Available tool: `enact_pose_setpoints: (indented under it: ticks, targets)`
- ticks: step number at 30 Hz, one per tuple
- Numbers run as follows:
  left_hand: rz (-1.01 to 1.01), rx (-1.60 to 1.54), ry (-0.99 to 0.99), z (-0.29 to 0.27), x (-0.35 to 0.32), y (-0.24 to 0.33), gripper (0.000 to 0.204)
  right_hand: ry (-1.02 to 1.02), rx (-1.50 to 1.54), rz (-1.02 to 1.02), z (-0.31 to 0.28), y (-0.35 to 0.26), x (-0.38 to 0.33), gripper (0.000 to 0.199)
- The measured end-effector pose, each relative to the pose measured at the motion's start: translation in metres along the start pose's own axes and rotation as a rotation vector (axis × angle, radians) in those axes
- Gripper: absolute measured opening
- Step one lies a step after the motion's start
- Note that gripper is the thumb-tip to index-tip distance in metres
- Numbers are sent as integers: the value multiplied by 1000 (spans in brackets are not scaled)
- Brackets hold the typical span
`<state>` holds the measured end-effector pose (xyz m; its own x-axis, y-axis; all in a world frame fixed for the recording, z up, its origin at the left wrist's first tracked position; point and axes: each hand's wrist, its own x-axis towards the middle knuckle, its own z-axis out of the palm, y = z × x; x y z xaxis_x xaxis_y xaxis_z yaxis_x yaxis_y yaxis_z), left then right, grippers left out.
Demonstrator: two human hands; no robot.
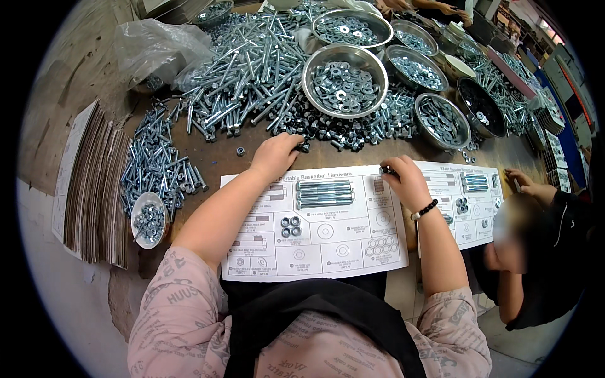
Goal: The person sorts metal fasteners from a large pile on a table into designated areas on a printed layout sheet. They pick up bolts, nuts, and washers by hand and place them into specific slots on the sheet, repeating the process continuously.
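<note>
A white printed card (296, 252) with outlined boxes lies in front of me at the table's front edge. Several long silver bolts (324, 194) rest side by side on it, with a cluster of dark-centred nuts (290, 227) below them. My left hand (278, 155) reaches past the card's upper edge, its fingers closed on a dark nut (304, 147) beside the pile of black nuts (321, 129). Over the card's upper right box, my right hand (403, 181) pinches a small dark fastener (387, 170); its exact kind is partly hidden by the fingers.
Loose silver bolts (252, 63) are heaped behind, near metal bowls of washers (345, 88). At left stand a white bowl of small parts (150, 220) and stacked cards (94, 183). On the right, a co-worker's hand (529, 187) is by a second card (469, 233).
</note>
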<state>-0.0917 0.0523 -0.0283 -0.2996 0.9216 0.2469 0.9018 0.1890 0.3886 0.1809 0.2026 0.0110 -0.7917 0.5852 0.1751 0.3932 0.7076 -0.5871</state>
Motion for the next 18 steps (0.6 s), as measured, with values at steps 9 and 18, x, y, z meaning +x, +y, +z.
enact_pose_setpoints:
  ticks: [9, 18]
  targets:
    - [2, 53, -184, 3, 4, 12, 23, -123, 97, 15, -13, -18, -48, 20]
    - [-36, 4, -231, -15, 0, 13, 28, -217, -49, -19, -13, -18, -82, 22]
